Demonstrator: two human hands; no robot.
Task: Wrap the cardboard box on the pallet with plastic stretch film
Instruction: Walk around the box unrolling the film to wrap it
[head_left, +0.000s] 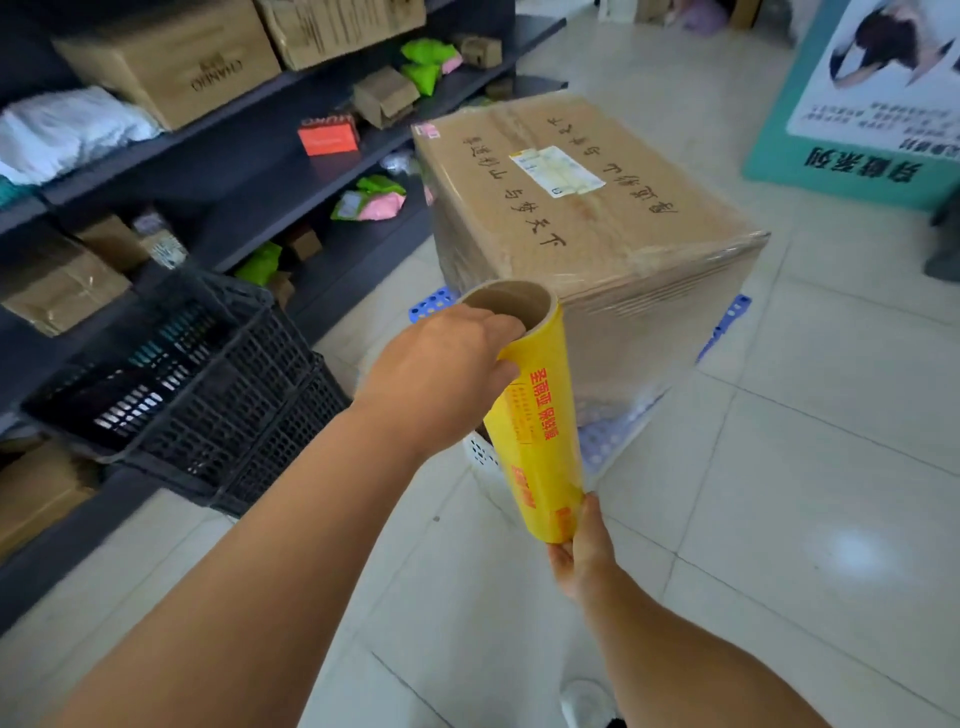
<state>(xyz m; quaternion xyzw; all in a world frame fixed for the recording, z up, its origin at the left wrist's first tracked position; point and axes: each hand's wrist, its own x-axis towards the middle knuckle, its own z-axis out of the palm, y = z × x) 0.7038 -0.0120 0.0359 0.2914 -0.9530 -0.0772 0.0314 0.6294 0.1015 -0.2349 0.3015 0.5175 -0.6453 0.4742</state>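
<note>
A large cardboard box (571, 208) with handwritten characters and a label on top stands on a blue plastic pallet (727, 322). Clear film covers its sides. In front of it I hold a yellow roll of stretch film (540, 436) almost upright, its cardboard core open at the top. My left hand (441, 374) grips the roll's top end, fingers hooked into the core. My right hand (582, 551) holds the bottom end from below. A sheet of film runs from the roll to the box's near side.
Dark shelving (260, 171) with cartons and coloured packets lines the left side. A black plastic crate (182, 384) stands on the floor beside my left arm. A teal display board (857, 104) stands at the far right. Pale floor tiles (805, 493) stretch to the right.
</note>
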